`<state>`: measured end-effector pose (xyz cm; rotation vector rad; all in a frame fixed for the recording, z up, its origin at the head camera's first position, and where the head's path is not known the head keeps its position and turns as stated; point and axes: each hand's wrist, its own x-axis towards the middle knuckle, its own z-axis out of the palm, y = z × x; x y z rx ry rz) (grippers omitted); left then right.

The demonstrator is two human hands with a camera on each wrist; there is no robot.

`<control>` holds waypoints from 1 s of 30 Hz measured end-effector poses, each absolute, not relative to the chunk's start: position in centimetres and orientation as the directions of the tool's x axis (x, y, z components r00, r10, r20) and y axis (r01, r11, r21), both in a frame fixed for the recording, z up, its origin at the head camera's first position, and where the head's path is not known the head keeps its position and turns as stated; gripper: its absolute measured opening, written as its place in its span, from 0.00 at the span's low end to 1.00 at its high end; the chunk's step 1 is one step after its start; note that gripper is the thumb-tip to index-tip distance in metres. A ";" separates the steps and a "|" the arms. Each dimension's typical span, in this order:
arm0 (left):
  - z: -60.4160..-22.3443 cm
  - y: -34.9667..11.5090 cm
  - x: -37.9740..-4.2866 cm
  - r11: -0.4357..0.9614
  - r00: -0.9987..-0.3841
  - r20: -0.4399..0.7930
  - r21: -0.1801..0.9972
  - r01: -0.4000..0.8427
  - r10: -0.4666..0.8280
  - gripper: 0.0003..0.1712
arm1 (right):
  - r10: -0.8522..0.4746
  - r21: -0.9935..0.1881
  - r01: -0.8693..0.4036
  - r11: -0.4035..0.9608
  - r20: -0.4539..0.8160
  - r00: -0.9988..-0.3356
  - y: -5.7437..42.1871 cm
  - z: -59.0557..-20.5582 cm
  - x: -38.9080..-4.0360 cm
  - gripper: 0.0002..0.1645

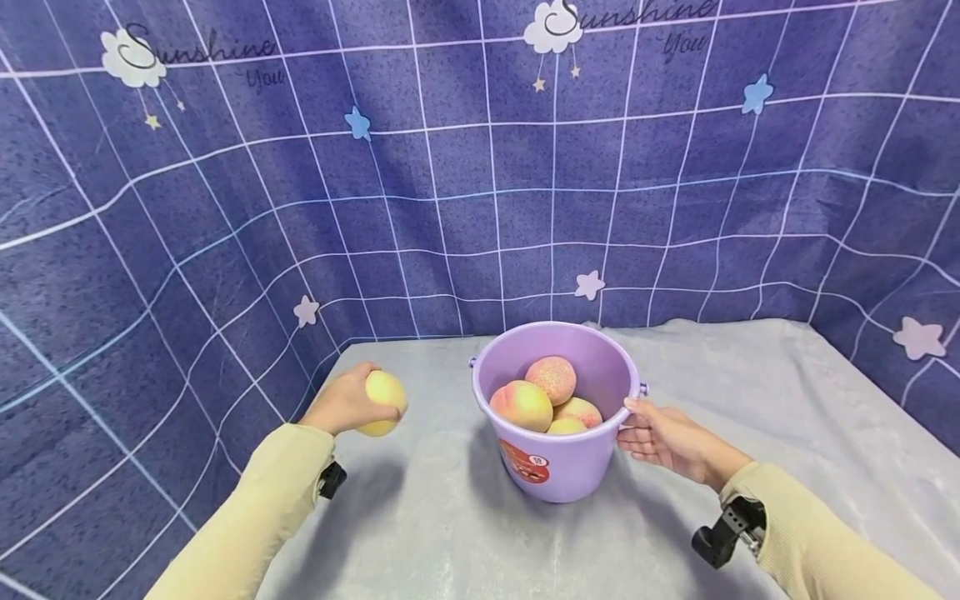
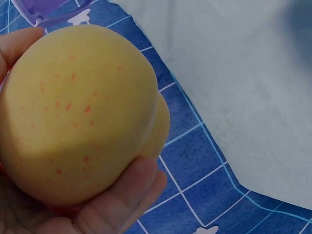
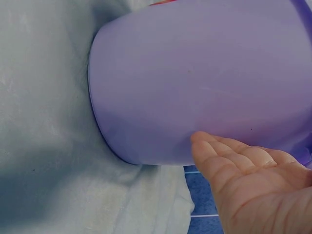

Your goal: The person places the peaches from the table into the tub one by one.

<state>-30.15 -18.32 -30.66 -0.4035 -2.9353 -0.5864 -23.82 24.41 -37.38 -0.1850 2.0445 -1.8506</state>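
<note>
My left hand [image 1: 347, 402] grips a yellow peach [image 2: 80, 112] with red specks, raised to the left of the bucket. Behind its near face, a second rounded yellow bulge [image 2: 161, 127] shows in the left wrist view. The purple bucket [image 1: 558, 467] stands upright, with several yellow and pink peaches [image 1: 553, 380] inside. At the bucket's right side, my right hand [image 1: 671, 437] holds the rim, thumb at its edge and the other fingers [image 3: 234, 158] against the outer wall. The thumb is hidden in the right wrist view.
A grey cloth [image 1: 420, 517] covers the table under the bucket. Blue gridded fabric [image 1: 480, 208] with stars and clouds hangs behind and along both sides. The bucket has a red label [image 1: 525, 462] on its front and a handle knob [image 1: 644, 389] near my right hand.
</note>
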 end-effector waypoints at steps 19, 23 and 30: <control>-29.6 -14.9 -30.7 0.847 -0.962 0.194 0.463 0.261 0.191 0.47 | -0.341 -0.981 0.151 0.119 -0.183 -0.922 24.3 -37.4 -23.7 0.45; -29.1 -13.9 -30.6 0.841 -0.956 0.210 0.462 0.283 0.206 0.46 | -0.332 -0.981 0.154 0.122 -0.186 -0.925 24.2 -37.4 -23.8 0.45; -28.3 -12.3 -30.7 0.817 -0.952 0.218 0.493 0.297 0.215 0.46 | -0.338 -0.981 0.152 0.122 -0.185 -0.923 24.4 -37.4 -23.9 0.45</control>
